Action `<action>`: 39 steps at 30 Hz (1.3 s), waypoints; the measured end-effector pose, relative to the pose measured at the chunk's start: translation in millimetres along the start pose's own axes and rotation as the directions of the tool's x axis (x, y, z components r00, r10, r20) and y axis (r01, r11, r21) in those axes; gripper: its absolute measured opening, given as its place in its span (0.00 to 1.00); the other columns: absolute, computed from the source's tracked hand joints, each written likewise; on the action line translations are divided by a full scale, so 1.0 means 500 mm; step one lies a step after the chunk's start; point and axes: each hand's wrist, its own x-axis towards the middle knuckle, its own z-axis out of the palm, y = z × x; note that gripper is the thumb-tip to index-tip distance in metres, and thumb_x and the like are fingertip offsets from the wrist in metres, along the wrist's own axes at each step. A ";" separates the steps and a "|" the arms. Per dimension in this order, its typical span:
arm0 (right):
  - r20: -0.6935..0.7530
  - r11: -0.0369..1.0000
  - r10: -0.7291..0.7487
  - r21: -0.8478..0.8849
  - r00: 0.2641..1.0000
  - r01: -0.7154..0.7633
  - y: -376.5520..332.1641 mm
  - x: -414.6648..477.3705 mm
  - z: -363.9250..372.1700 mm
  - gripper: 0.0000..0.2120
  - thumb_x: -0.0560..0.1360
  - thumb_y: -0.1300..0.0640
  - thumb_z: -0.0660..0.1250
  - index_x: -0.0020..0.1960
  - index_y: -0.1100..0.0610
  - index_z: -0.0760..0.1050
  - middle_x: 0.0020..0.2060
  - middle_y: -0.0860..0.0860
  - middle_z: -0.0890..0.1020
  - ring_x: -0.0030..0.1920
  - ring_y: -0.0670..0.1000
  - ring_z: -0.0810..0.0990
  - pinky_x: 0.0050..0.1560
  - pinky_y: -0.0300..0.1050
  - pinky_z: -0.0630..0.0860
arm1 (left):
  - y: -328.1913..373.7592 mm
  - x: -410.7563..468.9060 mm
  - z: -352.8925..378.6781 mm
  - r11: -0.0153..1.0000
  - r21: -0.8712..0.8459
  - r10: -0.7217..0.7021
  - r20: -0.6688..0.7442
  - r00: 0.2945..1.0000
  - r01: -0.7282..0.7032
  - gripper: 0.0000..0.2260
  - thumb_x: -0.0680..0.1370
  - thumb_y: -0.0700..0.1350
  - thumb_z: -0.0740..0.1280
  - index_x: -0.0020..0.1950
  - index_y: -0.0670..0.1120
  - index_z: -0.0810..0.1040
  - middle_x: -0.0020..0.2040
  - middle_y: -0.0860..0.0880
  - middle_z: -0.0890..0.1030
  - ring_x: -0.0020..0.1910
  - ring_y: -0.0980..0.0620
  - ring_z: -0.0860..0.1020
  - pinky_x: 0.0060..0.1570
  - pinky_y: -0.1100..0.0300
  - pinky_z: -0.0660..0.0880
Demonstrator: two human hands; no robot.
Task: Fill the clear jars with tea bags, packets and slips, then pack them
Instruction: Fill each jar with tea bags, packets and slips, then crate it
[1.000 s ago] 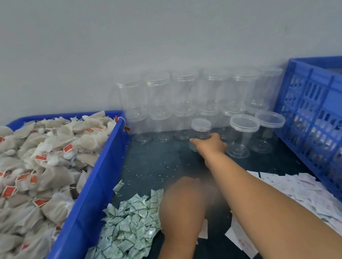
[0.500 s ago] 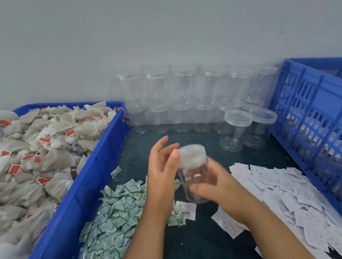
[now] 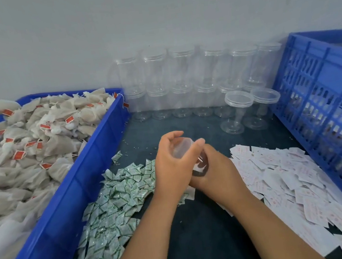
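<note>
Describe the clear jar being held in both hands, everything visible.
The clear jar looks like thin see-through plastic, with a frosted round lid at one end. It tilts, lid toward the left. The left hand grips the lid; the right hand holds the body, hiding most of it. It is held over the dark table, between green packets and white slips.

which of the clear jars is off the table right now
The jar tilted between both hands: the left hand grips its lid end, the right hand its body. The other jars stand on the table at the back.
</note>
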 end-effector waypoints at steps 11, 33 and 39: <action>-0.029 0.978 -0.114 -0.178 0.993 0.107 0.026 0.011 -0.033 0.24 0.69 0.37 0.81 0.58 0.43 0.76 0.50 0.41 0.82 0.50 0.45 0.81 0.52 0.51 0.79 | -0.022 0.017 -0.037 0.890 0.405 0.156 0.164 0.974 -0.210 0.17 0.75 0.67 0.65 0.58 0.61 0.81 0.44 0.58 0.78 0.46 0.59 0.78 0.47 0.59 0.76; -0.161 0.936 0.039 0.351 0.986 0.020 0.023 -0.003 -0.021 0.27 0.65 0.32 0.78 0.60 0.31 0.72 0.52 0.36 0.85 0.46 0.45 0.85 0.45 0.36 0.79 | -0.014 0.021 -0.034 0.765 0.632 0.227 -0.079 0.971 -0.127 0.09 0.82 0.57 0.67 0.48 0.55 0.84 0.44 0.59 0.79 0.46 0.60 0.78 0.46 0.57 0.77; -0.138 0.955 -0.001 0.294 0.990 0.042 0.024 -0.008 -0.020 0.30 0.65 0.27 0.75 0.62 0.34 0.72 0.52 0.33 0.83 0.42 0.47 0.84 0.44 0.45 0.82 | 0.143 0.049 -0.084 0.666 0.725 0.261 -0.008 0.965 -0.174 0.12 0.82 0.61 0.63 0.46 0.57 0.82 0.40 0.61 0.82 0.39 0.62 0.79 0.38 0.60 0.76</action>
